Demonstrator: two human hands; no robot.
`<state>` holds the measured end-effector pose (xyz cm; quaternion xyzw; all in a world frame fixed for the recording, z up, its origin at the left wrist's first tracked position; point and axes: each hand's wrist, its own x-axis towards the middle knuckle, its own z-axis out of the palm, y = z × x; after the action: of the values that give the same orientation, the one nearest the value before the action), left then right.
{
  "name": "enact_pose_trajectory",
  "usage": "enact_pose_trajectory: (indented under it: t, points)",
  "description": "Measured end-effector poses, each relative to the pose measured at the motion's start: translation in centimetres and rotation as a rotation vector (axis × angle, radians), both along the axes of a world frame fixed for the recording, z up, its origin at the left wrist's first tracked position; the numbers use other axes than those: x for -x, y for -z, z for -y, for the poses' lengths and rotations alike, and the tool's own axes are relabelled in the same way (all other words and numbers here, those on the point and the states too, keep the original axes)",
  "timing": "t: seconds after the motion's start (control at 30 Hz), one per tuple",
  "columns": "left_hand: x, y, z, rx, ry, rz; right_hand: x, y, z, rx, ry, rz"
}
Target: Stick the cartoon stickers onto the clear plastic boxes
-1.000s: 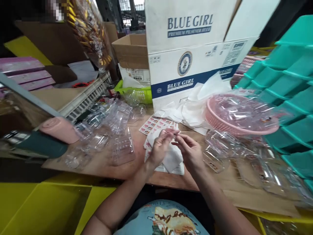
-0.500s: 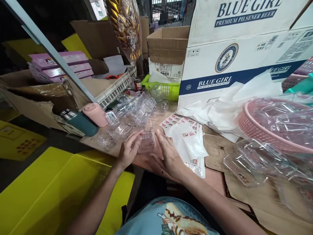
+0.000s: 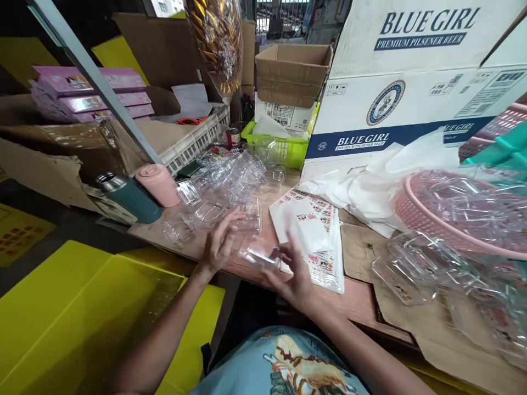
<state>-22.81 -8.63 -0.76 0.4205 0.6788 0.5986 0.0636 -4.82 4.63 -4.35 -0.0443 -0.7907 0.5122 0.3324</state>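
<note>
Jutting leftward, a clear case (image 3: 256, 254) pinched in right grip (image 3: 295, 273); left grip (image 3: 219, 245) spread, empty.

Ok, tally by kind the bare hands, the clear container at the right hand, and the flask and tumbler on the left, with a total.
Hands: 2 (left hand, right hand)
Clear container: 1, blurred
Teal flask: 1
Pink tumbler: 1
Total: 5

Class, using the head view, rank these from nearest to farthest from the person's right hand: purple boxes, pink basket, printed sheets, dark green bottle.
From the right hand:
1. Printed sheets, right beside it.
2. Pink basket, to the right.
3. Dark green bottle, to the left.
4. Purple boxes, far back left.
</note>
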Motion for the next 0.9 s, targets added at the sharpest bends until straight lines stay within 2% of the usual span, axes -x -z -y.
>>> enact_pose_trajectory:
  t: [0.07,0.1,0.17,0.23,0.3,0.43,0.47,0.5,0.63,0.73,0.9]
  points:
    - [-1.1,-0.3,-0.2,-0.153,-0.001,0.234,-1.1,-2.6,-1.0,0.418,0.031,0.000]
    - [-1.9,-0.4,-0.5,-0.202,0.061,0.383,-1.6,-3.9,-1.7,0.586,0.002,0.008]
    - [-3.9,-0.6,-1.6,-0.198,0.307,0.685,-2.3,-6.0,-3.1,0.808,-0.093,0.039]
    - [-5.9,-0.8,-3.1,-0.134,0.557,0.897,-3.0,-6.9,-4.4,0.918,-0.176,0.105]
    - [-7.5,-1.2,-4.7,-0.123,0.651,0.991,-3.7,-6.8,-5.6,0.934,-0.192,0.182]
    - [-9.3,-2.1,-7.2,-0.169,0.554,1.073,-6.7,-6.5,-7.3,0.687,0.091,0.134]
    - [-9.6,-2.2,-7.6,-0.171,0.540,1.090,-7.7,-6.6,-7.5,0.661,0.099,0.115]
    - [-9.9,-2.3,-8.0,-0.167,0.541,1.104,-8.8,-6.8,-7.5,0.679,0.043,0.111]
    - [-11.0,-1.9,-9.2,-0.127,0.569,1.137,-11.9,-6.7,-6.5,0.925,-0.348,0.163]
    - [-11.7,-1.5,-9.7,-0.098,0.541,1.120,-12.5,-5.8,-5.9,1.042,-0.431,0.167]
    - [-12.0,-0.8,-10.2,-0.029,0.522,1.046,-12.3,-4.5,-6.0,1.117,-0.460,0.189]
